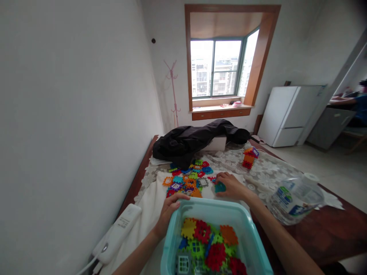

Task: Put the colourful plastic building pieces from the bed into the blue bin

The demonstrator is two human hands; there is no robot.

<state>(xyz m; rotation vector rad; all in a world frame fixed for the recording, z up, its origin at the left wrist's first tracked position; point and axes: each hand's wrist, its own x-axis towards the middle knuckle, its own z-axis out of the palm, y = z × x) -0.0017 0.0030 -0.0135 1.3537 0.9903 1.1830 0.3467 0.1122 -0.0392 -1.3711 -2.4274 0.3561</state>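
A light teal plastic tub [255, 233] stands directly in front of me, with toothed building tiles in yellow, red, green, orange, blue and grey in it. My left hand [169, 211] is closed on the tub's far left rim. Beyond the far right corner, my right hand [231, 185] is closed on a teal building tile [220, 187], low over the white cloth. Its fingertips are partly hidden. To the left of that hand, more toothed tiles [189, 179] lie in a spread-out heap.
Farther back are a dark jacket [186, 139] draped over a white box [216, 144] and a small house built of tiles [249, 157]. A clear plastic jug [296, 198] lies on the right. A white power strip [117, 233] rests by the left wall. Another person's arm [342, 101] shows far right.
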